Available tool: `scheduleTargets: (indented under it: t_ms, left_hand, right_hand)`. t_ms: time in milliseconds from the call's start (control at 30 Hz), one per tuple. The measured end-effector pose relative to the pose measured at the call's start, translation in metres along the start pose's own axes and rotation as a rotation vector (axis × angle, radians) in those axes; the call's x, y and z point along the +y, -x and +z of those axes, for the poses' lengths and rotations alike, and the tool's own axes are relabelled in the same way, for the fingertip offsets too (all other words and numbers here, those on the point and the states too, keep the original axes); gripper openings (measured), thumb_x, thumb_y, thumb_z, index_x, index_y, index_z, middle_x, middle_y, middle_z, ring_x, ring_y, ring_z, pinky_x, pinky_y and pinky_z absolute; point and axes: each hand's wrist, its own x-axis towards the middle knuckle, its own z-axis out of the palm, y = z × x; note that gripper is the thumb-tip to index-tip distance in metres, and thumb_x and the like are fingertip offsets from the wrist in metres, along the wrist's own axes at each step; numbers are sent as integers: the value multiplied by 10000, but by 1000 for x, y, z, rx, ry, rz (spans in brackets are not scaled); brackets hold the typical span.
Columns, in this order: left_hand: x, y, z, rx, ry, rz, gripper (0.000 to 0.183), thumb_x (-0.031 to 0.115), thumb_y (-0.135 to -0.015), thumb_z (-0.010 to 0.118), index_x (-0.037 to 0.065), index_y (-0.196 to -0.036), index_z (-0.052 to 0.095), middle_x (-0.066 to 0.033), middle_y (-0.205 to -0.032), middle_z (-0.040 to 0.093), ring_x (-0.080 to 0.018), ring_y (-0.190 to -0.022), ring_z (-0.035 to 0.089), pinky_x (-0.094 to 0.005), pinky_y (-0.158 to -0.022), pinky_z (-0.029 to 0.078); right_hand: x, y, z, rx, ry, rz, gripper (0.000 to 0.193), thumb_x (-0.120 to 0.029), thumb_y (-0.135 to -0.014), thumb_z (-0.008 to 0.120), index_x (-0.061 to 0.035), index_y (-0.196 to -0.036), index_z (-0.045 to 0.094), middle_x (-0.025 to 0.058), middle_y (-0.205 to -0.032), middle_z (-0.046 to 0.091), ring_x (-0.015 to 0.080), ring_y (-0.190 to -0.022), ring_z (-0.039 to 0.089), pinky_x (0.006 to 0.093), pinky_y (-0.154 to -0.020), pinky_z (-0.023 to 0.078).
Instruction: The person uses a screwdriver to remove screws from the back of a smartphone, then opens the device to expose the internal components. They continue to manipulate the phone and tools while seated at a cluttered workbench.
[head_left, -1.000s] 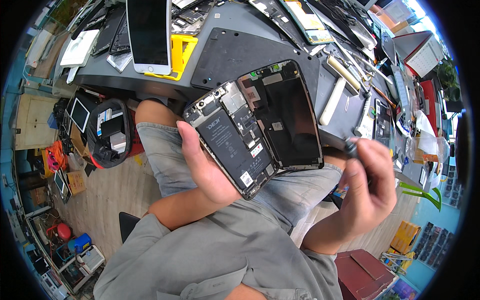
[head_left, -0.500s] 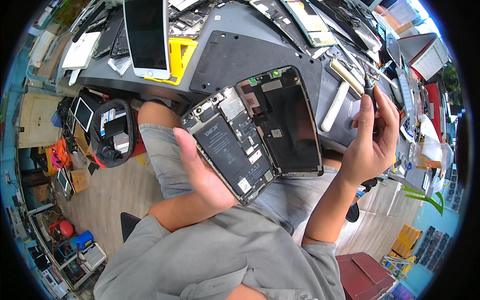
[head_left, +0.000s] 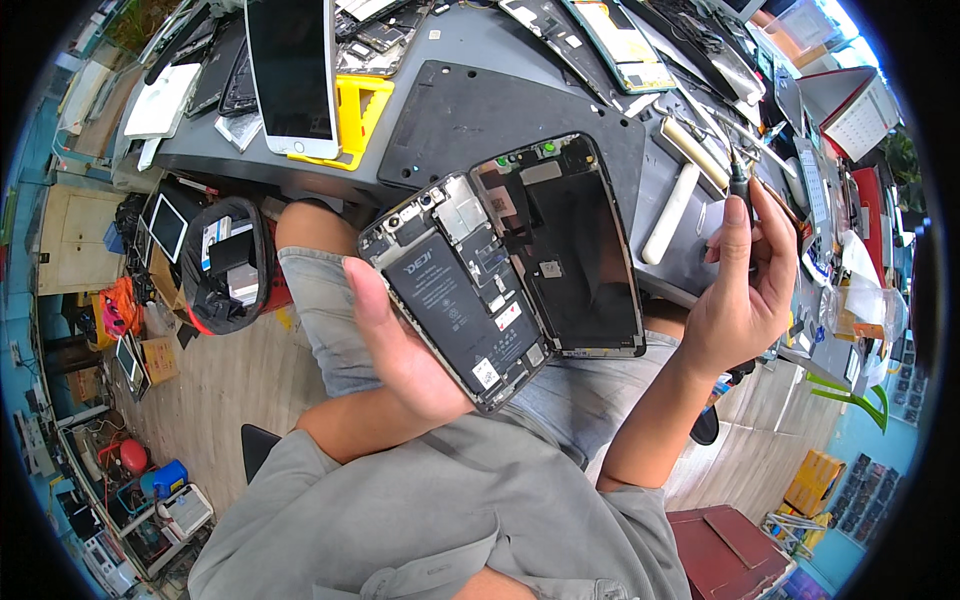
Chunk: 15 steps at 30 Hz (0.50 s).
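A: State the position of the phone (head_left: 416, 227).
B: It is above the person's lap, in front of the desk (head_left: 590, 115). It lies unfolded like a book: the body with the black battery (head_left: 440, 300) is at left, and the screen (head_left: 590, 280) is at right, tilted up along the shared edge.

A: Describe the left grip.
B: The left hand (head_left: 420, 370) is clamped on the phone body. The thumb lies along the outer left edge and the palm supports the lower corner. The other fingers are hidden beneath.

A: Describe the right grip.
B: The right hand (head_left: 745, 280) is raised, well apart from the phone. Thumb and fingers are together on a dark-handled tool (head_left: 739, 182), whose thin shaft points away from the person. The exact finger contact is partly hidden.

A: List the adjacent items.
B: A black panel (head_left: 480, 120) lies on the desk beyond the phone. A white handle (head_left: 671, 215) lies between the screen and the right hand. A white tablet (head_left: 292, 75) leans at a yellow stand (head_left: 372, 105) to the left.

A: Note the changes from one second ago.
B: The right hand, then lower and near the screen's edge, is now higher, beside the desk tools. The left grip is unchanged; the phone has shifted slightly down and left.
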Motion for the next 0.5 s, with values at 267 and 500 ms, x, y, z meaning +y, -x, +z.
scheduleTargets:
  t_ms: [267,500]
  left_hand:
    - [-1,-1,-1,-2,17,20,975,828,-1115,416,20,-1650,526,-216,-1560,669,-352,-1342,737,-539,-1083,659]
    - [-2,-1,-3,-17,20,20,995,840,-1106,423,16,-1655,519,-221,-1565,666,-357,-1356,731,-550,-1083,658]
  right_hand:
    - [1,-1,-3,-5,2,29,275,-4,-1042,831,61,-1306,787,117,-1244,770,58,-747,590,212,-652,484]
    - [0,-1,-2,-5,8,31,277,-10,-1041,835,59,-1306,792,101,-1226,772,54,-759,574,209,-661,478]
